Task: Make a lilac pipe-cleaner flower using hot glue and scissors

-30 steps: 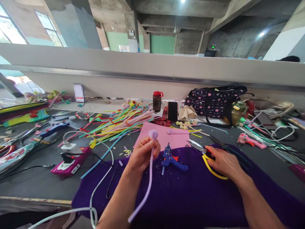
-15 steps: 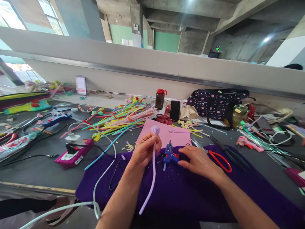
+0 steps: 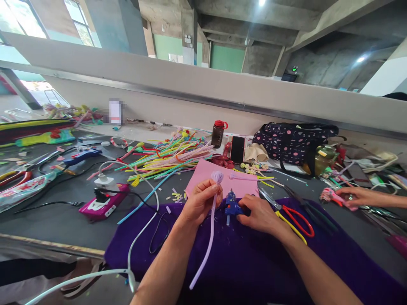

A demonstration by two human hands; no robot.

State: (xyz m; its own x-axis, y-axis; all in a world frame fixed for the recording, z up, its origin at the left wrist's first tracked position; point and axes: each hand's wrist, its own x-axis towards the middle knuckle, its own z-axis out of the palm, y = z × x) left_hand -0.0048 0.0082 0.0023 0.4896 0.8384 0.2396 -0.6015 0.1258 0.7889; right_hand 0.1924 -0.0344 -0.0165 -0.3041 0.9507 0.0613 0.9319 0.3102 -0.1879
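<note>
My left hand [image 3: 199, 202] is closed round a lilac pipe cleaner [image 3: 208, 235] just below its coiled fuzzy tip; the long stem hangs down over the purple cloth [image 3: 254, 262]. My right hand [image 3: 259, 214] is wrapped on the handle of a small blue glue gun [image 3: 231, 207] that lies on the cloth, nozzle towards my left hand. Red and yellow handled scissors [image 3: 294, 218] lie just right of my right hand. A pink sheet [image 3: 237, 182] lies behind both hands.
A heap of coloured pipe cleaners [image 3: 165, 159] spreads at the back left. A dark bottle [image 3: 218, 133], a phone [image 3: 238, 149] and a spotted bag [image 3: 292, 142] stand at the back. Another person's hand [image 3: 359, 195] rests on a pink glue gun [image 3: 332, 197] at right. A pink power strip [image 3: 103, 203] and cables lie at left.
My right hand has left the scissors and moved left onto the blue glue gun. Another person's hand has come in at the right. My left hand keeps holding the pipe cleaner.
</note>
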